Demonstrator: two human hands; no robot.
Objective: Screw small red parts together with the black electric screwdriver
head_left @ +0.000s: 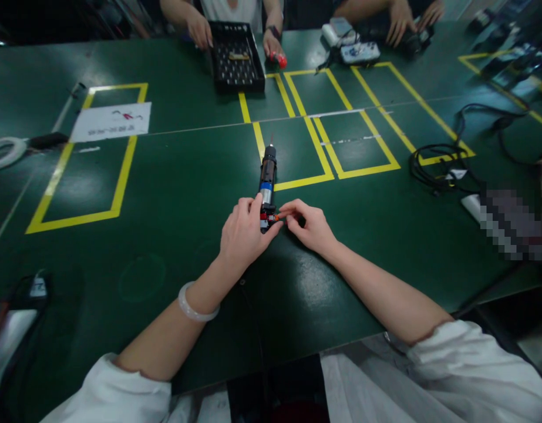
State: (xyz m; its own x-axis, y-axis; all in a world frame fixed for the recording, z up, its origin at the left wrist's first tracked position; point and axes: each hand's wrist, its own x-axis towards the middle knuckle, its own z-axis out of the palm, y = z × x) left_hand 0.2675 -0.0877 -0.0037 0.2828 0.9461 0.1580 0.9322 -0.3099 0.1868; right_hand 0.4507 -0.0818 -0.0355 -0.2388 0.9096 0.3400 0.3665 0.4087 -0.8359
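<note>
An opened-up electric screwdriver [268, 170] lies on the green table with its thin bit pointing away from me. Its dark barrel, a blue and silver motor section and red parts at the near end show. My left hand [244, 232] is closed around that near end from the left, thumb along its lower side. From the right, my right hand [309, 224] pinches with thumb and forefinger at a small orange piece [278, 218], which touches the red parts. Fingertips partly cover this spot, so the piece's exact kind is unclear.
Across the table [187, 176], a person's hands hold a black tray [238, 59] and a red item [278, 59]. Another person's hands are at the upper right. Yellow tape rectangles, a paper sheet [112, 121], a tape roll [6, 154] and coiled black cable [442, 167] lie around.
</note>
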